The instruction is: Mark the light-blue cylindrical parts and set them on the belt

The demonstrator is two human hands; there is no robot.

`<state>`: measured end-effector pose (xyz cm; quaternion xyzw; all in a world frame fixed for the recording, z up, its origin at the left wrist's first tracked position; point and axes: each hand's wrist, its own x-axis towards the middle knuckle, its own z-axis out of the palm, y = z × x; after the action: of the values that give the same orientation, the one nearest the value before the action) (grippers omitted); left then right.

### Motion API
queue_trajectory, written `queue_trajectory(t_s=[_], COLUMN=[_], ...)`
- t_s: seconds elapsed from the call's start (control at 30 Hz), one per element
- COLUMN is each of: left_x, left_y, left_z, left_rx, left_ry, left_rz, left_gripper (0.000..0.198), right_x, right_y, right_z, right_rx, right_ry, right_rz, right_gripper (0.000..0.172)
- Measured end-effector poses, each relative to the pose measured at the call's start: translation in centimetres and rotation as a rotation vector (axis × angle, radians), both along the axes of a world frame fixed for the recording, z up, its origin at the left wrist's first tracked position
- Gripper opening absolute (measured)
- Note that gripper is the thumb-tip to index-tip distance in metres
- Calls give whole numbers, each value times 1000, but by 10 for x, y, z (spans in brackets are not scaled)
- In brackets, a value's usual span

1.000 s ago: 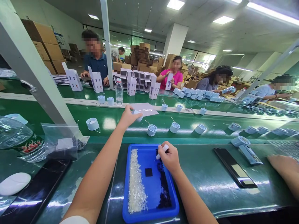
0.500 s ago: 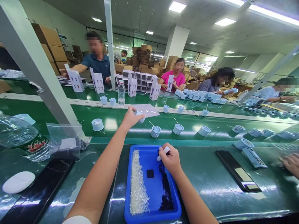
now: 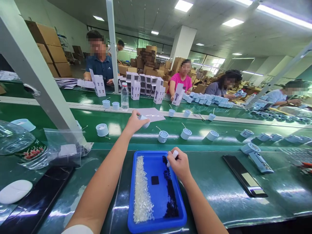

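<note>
My left hand (image 3: 133, 124), arm stretched over the green belt, is closed around a light-blue round plastic part (image 3: 145, 122). Between the fingers of my right hand (image 3: 179, 165) is a white pen-like tool (image 3: 175, 153), its lower end over the black pieces (image 3: 170, 195) in a blue tray (image 3: 130, 208). Along the tray's left side lies a band of small clear-white pieces (image 3: 141, 195). A black square (image 3: 155, 180) sits in the middle of the tray. Just right of my left hand, another light-blue round part (image 3: 163, 136) with a thin white wire stands on the belt.
More round blue parts (image 3: 186, 134) line the belt (image 3: 117, 126). A phone (image 3: 245, 175) and a blue handled device (image 3: 260, 161) lie to the right. At left are a large bottle (image 3: 21, 143), a plastic bag (image 3: 64, 148) and a slanted post (image 3: 44, 71). Co-workers sit opposite near white cartons (image 3: 135, 86).
My right hand and the white tool have shifted slightly within the tray; my left hand keeps its hold. Opposite, a co-worker's carton has been lowered onto the bench. The hand at far right is gone.
</note>
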<state>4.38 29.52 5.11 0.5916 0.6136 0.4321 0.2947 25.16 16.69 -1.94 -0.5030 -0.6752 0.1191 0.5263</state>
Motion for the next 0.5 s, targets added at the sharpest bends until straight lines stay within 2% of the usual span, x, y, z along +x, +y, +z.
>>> queue_trajectory(t_s=[0.37,0.5], left_x=[3,5], left_y=[1,-1], left_z=[-1,1], left_rx=[9,22], left_ry=[-15,-108], left_rz=[-16,26], left_gripper=[56,56], right_x=[-4,-9], right_y=[1,-1], right_z=[-4,-5], right_rx=[-43,0], right_ry=[-31,-78], right_rz=[3,112], right_gripper=[29,27])
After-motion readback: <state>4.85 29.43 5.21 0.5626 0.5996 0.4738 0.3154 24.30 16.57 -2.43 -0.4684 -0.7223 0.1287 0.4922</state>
